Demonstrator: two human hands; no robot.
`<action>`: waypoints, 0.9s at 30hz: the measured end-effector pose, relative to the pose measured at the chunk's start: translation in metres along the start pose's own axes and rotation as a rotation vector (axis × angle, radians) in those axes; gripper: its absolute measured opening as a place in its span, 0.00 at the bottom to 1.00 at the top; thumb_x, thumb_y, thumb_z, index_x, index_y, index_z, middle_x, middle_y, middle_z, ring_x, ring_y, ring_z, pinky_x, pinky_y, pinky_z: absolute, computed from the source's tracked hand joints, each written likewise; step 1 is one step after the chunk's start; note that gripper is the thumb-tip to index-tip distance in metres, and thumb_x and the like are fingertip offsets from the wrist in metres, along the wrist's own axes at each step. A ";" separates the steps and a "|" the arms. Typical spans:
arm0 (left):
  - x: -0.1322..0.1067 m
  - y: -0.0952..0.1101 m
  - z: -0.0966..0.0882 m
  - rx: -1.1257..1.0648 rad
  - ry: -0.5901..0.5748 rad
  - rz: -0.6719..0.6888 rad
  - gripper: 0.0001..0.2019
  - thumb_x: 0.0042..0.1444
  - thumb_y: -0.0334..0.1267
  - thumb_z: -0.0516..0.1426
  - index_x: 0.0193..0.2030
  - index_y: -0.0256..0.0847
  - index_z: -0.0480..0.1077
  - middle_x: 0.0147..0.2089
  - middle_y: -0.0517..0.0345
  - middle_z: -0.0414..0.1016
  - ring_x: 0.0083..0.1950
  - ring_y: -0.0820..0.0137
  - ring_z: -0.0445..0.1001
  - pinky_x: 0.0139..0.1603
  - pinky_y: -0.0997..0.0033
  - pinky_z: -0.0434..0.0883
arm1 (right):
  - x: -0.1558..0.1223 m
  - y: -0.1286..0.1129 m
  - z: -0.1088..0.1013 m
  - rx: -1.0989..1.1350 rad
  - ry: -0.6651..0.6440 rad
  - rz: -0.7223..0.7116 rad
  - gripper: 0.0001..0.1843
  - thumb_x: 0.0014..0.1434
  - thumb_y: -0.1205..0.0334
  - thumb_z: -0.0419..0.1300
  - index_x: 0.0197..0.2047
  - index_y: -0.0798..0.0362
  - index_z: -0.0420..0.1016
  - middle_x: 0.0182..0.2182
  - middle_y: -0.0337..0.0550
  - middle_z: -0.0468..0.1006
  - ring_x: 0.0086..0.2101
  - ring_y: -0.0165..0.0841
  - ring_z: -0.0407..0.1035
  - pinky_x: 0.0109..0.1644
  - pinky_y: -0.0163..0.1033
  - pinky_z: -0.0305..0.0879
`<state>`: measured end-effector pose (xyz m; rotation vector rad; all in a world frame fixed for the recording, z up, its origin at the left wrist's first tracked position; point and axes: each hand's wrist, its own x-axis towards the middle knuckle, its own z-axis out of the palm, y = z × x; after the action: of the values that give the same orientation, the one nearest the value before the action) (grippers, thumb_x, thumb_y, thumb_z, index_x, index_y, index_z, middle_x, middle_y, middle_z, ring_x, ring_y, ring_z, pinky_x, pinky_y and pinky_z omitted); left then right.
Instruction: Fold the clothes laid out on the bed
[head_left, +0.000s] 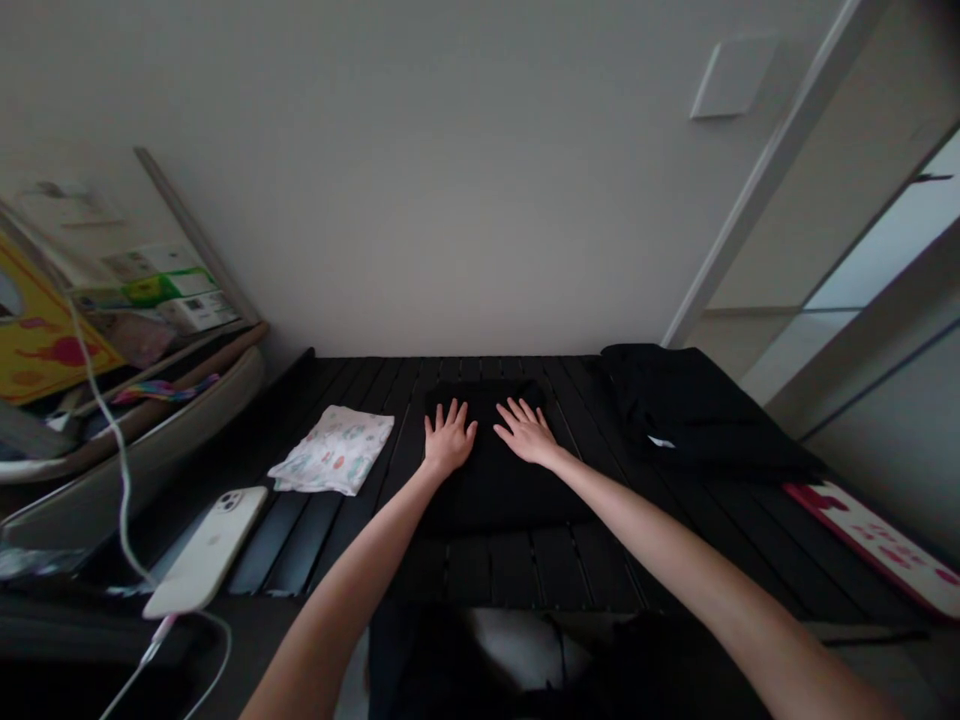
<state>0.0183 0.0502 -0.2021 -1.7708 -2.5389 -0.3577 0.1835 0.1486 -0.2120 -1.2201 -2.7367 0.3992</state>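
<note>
1. Softly folded and probably light, the black cloth garment [495, 490] lies flat at the middle of the slatted black desk [510, 565]. It looks limp rather than stiff, though its dark folds are hard to make out.
2. Its near edge, at 6 o'clock, seems the likeliest place to take hold, pinching the layers between thumb and fingers, since a flat palm might only slide over the fabric.
3. Both hands are open, apart and clamped on nothing: the left hand [450, 438] and right hand [527, 432] lie palm-down on the garment's far half, fingers spread. The left forearm [352, 600] and right forearm [675, 570] reach in from 6 o'clock.
4. At 9 o'clock sits a folded white cloth with a pastel print [334, 450]. At 8 o'clock lies a white smartphone [206, 552] with a white charging cable [124, 480].
5. At 2 o'clock rests a black fabric bundle [690, 410]; at 4 o'clock, a red-and-white printed mat [870, 545].
</note>
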 end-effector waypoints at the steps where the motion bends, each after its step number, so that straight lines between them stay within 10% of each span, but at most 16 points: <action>1: -0.001 -0.001 -0.002 0.007 0.005 -0.025 0.29 0.65 0.53 0.38 0.70 0.48 0.49 0.73 0.58 0.46 0.72 0.54 0.42 0.68 0.46 0.46 | -0.001 0.000 -0.002 0.005 0.004 -0.006 0.33 0.66 0.41 0.37 0.70 0.45 0.46 0.70 0.40 0.43 0.68 0.39 0.33 0.68 0.52 0.32; 9: -0.037 -0.012 -0.030 0.100 0.070 -0.319 0.27 0.63 0.45 0.46 0.65 0.33 0.57 0.62 0.33 0.63 0.64 0.44 0.59 0.60 0.42 0.58 | -0.030 0.013 -0.026 -0.088 0.248 0.441 0.29 0.63 0.54 0.50 0.60 0.67 0.64 0.57 0.69 0.64 0.57 0.54 0.58 0.57 0.55 0.56; 16: -0.031 -0.004 -0.051 -0.212 -0.043 -0.327 0.31 0.55 0.27 0.49 0.67 0.27 0.47 0.54 0.31 0.69 0.52 0.53 0.74 0.48 0.61 0.69 | -0.029 0.008 -0.040 0.013 0.091 0.495 0.21 0.59 0.57 0.55 0.52 0.61 0.72 0.54 0.66 0.67 0.56 0.52 0.62 0.51 0.52 0.64; 27: -0.022 0.033 -0.062 -0.677 0.046 -0.251 0.32 0.53 0.30 0.58 0.65 0.37 0.51 0.40 0.51 0.75 0.43 0.64 0.76 0.46 0.66 0.70 | -0.047 0.003 -0.082 0.054 0.208 0.351 0.15 0.64 0.65 0.49 0.54 0.52 0.65 0.47 0.53 0.76 0.46 0.42 0.73 0.43 0.43 0.68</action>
<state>0.0501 0.0285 -0.1393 -1.5323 -2.8087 -1.3869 0.2347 0.1315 -0.1348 -1.6306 -2.3260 0.3528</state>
